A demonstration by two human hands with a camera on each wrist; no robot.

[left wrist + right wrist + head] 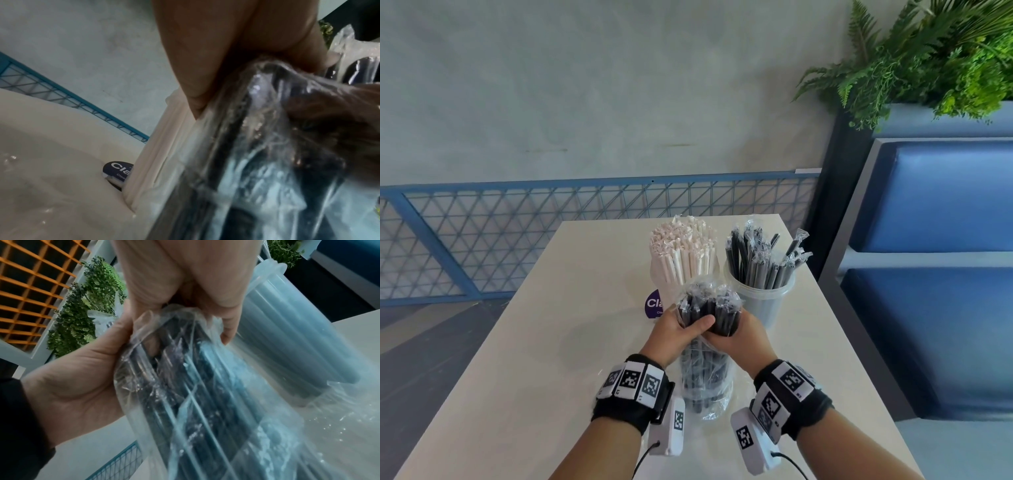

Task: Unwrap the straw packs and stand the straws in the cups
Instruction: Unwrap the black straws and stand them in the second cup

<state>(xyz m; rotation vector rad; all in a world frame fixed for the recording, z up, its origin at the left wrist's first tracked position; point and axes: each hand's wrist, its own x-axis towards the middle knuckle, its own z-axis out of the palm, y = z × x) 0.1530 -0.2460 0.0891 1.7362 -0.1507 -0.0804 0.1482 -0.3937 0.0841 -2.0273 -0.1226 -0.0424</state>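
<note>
A clear plastic pack of black straws [707, 370] stands upright on the table in front of me. My left hand [678, 330] and right hand [739, 334] both grip its upper end, fingers curled round the straws and the crinkled wrap [174, 353]. The black straw tips [709, 305] stick up above my hands. Behind, a cup packed with white paper-wrapped straws [683, 253] stands on the left. A translucent cup [765, 301] holding black wrapped straws [760, 260] stands on the right. In the left wrist view the pack [267, 162] fills the right side, blurred.
The cream table [551, 342] has a round purple sticker [654, 305] near the white straws. A blue mesh railing [517, 236] runs behind the table. A blue padded bench [935, 308] sits to the right, with green plants [928, 58] above it.
</note>
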